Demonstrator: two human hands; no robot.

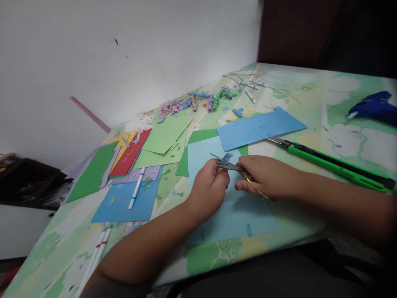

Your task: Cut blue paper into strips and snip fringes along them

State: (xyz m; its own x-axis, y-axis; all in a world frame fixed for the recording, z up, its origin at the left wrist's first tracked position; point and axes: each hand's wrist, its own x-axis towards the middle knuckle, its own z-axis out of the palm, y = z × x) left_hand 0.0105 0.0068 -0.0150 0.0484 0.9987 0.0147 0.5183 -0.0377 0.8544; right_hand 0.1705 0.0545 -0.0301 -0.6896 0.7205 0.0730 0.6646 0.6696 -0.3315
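Note:
My left hand (211, 184) is closed, pinching a small blue piece of paper (226, 159) whose top edge is cut into a fringe. In my right hand (263, 176) are scissors (240, 167) with gold-coloured handles, fingers through the loops. The blades lie at the fringed paper, close by my left fingertips. Both hands are above a light blue sheet (217, 215) on the table. A darker blue sheet (260, 126) lies just beyond them, and a green box cutter (328, 161) rests beyond my right forearm with its blade out.
Green, red and blue sheets (124, 205) spread over the left side, with a white marker (137, 188) on top. Curled paper pieces (214, 101) and scraps (173, 107) sit near the wall. At the far right is a dark blue glue gun (374, 108). A patterned cloth (211, 260) covers the table.

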